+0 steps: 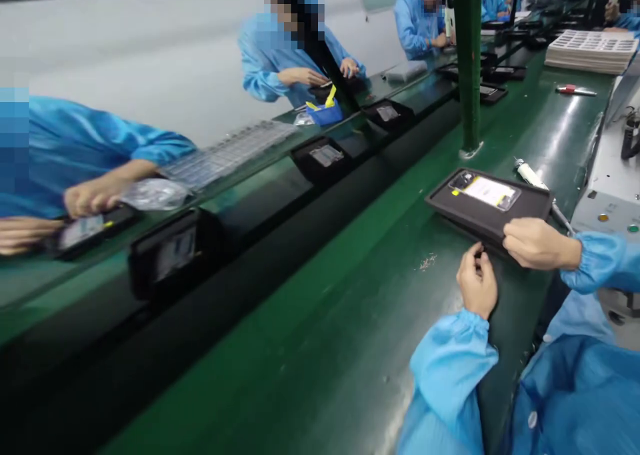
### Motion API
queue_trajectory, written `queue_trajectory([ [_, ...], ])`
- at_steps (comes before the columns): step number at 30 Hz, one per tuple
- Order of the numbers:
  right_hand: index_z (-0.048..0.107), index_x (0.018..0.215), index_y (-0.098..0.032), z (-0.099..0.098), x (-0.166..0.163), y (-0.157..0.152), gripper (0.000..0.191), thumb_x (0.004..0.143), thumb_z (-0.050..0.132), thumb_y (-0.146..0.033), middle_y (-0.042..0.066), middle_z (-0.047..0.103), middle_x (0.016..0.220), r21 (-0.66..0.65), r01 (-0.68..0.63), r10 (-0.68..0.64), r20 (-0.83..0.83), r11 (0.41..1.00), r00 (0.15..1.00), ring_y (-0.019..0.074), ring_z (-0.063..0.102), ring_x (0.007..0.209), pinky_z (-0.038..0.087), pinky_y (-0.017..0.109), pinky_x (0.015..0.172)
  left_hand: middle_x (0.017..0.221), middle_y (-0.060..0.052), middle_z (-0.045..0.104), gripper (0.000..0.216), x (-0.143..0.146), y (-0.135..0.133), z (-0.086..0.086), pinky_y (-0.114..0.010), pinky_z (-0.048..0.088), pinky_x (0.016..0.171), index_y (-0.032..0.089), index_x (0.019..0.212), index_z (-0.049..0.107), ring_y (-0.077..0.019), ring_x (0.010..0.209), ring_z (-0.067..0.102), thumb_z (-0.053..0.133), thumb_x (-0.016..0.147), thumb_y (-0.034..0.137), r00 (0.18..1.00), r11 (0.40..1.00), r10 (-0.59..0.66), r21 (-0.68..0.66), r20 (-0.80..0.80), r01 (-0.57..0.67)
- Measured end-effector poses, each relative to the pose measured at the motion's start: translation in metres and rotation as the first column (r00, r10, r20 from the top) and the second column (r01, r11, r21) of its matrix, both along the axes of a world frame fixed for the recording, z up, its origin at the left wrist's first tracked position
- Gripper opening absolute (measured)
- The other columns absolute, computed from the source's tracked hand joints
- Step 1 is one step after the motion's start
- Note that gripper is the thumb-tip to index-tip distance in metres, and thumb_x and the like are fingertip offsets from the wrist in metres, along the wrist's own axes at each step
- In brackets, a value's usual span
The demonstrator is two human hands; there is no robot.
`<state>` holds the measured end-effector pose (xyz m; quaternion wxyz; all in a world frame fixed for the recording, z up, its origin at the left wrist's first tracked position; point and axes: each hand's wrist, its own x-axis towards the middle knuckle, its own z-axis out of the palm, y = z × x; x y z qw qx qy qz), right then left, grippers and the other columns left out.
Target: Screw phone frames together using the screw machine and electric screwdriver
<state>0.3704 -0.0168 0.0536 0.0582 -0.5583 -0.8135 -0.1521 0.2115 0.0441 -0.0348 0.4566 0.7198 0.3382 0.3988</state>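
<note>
A black tray [445,209] sits on the green bench in front of me. On it lies a phone [487,191] with a white inner face, a dark camera end and a small yellow tab. My right hand [540,243] is closed at the tray's near right edge, fingers curled on the rim. My left hand [479,283] is just below the tray's near side, its fingers curled together; what they hold, if anything, is hidden. Left of the hands, a scatter of tiny screws [428,262] lies on the bench.
A white electric screwdriver [531,173] lies behind the tray. A green post [469,68] rises beyond it. Along the left runs a dark conveyor belt [260,241] carrying black trays [320,156]. Co-workers in blue sit across it. Stacked white sheets [590,51] lie at the back right.
</note>
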Motion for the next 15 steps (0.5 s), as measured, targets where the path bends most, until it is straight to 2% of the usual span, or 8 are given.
queue_trajectory([
  [2,0.055,0.074,-0.016,-0.018,-0.001,-0.021,0.031,0.097,0.036,-0.025,0.006,0.05,0.071,0.004,-0.001,0.002,-0.1,1.0,0.995,0.016,0.045,0.065,0.034,0.029,0.058,0.113,-0.014,0.065,0.037,0.002,0.002,-0.006,-0.028,0.054,0.065,0.016,0.122,0.058,-0.0176,0.085,0.065,0.049,0.091,0.035,0.994,0.991,0.059,-0.126,0.093,-0.047],
  [4,0.06,0.085,-0.014,-0.026,0.001,-0.024,0.032,0.098,0.044,-0.039,0.008,0.056,0.082,0.015,0.072,-0.067,-0.217,0.997,0.974,0.0166,0.051,0.075,0.039,0.028,0.066,0.116,-0.015,0.063,0.042,0.004,0.004,-0.011,-0.028,0.057,0.065,0.016,0.122,0.058,-0.0188,0.088,0.066,0.055,0.087,0.04,0.978,0.967,0.095,-0.251,0.184,-0.047],
  [6,0.061,0.105,-0.013,-0.027,0.006,-0.013,0.039,0.094,0.05,-0.049,0.014,0.058,0.106,0.021,0.242,-0.227,-0.279,0.97,0.933,0.0223,0.053,0.096,0.043,0.032,0.079,0.113,-0.014,0.064,0.044,0.006,0.007,-0.014,-0.029,0.058,0.068,0.016,0.118,0.06,-0.0195,0.091,0.067,0.059,0.084,0.044,0.967,0.949,0.117,-0.314,0.225,-0.042],
  [8,0.059,0.115,-0.01,-0.028,0.012,0.004,0.046,0.092,0.053,-0.051,0.019,0.053,0.121,-0.03,0.416,-0.411,-0.233,0.909,0.882,0.0291,0.049,0.11,0.043,0.038,0.087,0.11,-0.013,0.065,0.044,0.005,0.008,-0.014,-0.028,0.058,0.067,0.016,0.114,0.062,-0.0188,0.09,0.067,0.061,0.082,0.047,0.964,0.944,0.142,-0.324,0.226,-0.063],
  [11,0.058,0.114,-0.004,-0.032,0.017,0.025,0.044,0.095,0.05,-0.043,0.022,0.056,0.113,-0.156,0.514,-0.53,-0.082,0.843,0.844,0.0315,0.052,0.107,0.044,0.039,0.084,0.105,-0.012,0.065,0.046,-0.001,0.009,-0.009,-0.026,0.058,0.063,0.015,0.109,0.063,-0.0171,0.084,0.066,0.062,0.08,0.051,0.967,0.959,0.159,-0.262,0.197,-0.105],
  [13,0.057,0.114,-0.002,-0.033,0.017,0.035,0.039,0.098,0.044,-0.035,0.023,0.059,0.107,-0.189,0.512,-0.53,-0.062,0.838,0.846,0.0302,0.055,0.103,0.046,0.037,0.08,0.098,-0.012,0.066,0.047,-0.004,0.012,0.001,-0.027,0.058,0.06,0.013,0.104,0.064,-0.0168,0.078,0.066,0.063,0.079,0.053,0.973,0.967,0.144,-0.235,0.182,-0.099],
  [15,0.059,0.111,-0.001,-0.03,0.017,0.04,0.037,0.101,0.037,-0.029,0.022,0.061,0.101,-0.191,0.5,-0.525,-0.113,0.845,0.844,0.0273,0.06,0.096,0.047,0.034,0.077,0.094,-0.013,0.067,0.049,0.001,0.017,0.017,-0.03,0.058,0.059,0.012,0.099,0.065,-0.0183,0.076,0.067,0.065,0.077,0.056,0.976,0.951,0.112,-0.306,0.186,-0.05],
])
